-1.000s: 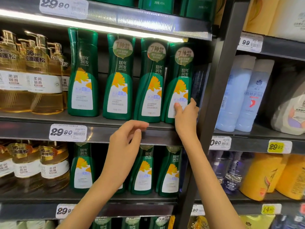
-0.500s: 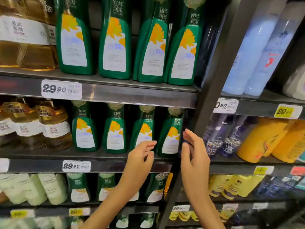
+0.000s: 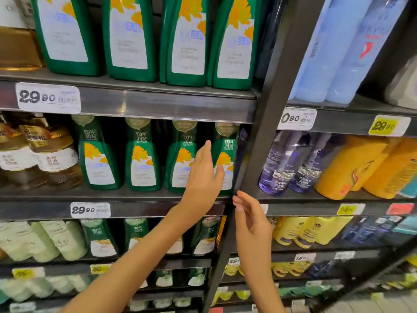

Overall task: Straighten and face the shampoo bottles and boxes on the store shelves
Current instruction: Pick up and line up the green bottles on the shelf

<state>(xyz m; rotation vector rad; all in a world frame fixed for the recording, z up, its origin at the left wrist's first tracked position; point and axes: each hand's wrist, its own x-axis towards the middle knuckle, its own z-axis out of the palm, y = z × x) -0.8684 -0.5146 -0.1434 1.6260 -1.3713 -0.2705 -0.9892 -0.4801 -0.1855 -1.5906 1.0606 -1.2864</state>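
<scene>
Several green shampoo bottles with yellow flower labels stand in a row on the middle shelf (image 3: 126,196). My left hand (image 3: 204,175) reaches in between the third green bottle (image 3: 180,159) and the rightmost green bottle (image 3: 228,154), fingers spread, its fingertips lying against the rightmost bottle's label. My right hand (image 3: 250,219) hovers lower, in front of the dark upright post (image 3: 255,168), fingers apart and holding nothing. More of the same green bottles (image 3: 133,37) stand on the shelf above.
Amber pump bottles (image 3: 52,154) stand left of the green row. Right of the post are purple bottles (image 3: 279,163), orange bottles (image 3: 352,168) and pale blue bottles (image 3: 327,53). Price tags (image 3: 90,210) line the shelf edges. Lower shelves hold pale green and yellow bottles.
The view has tilted down from the upper shelf to the middle one. Both hands left the upper green bottles; my left hand has moved up to the middle row's rightmost bottles.
</scene>
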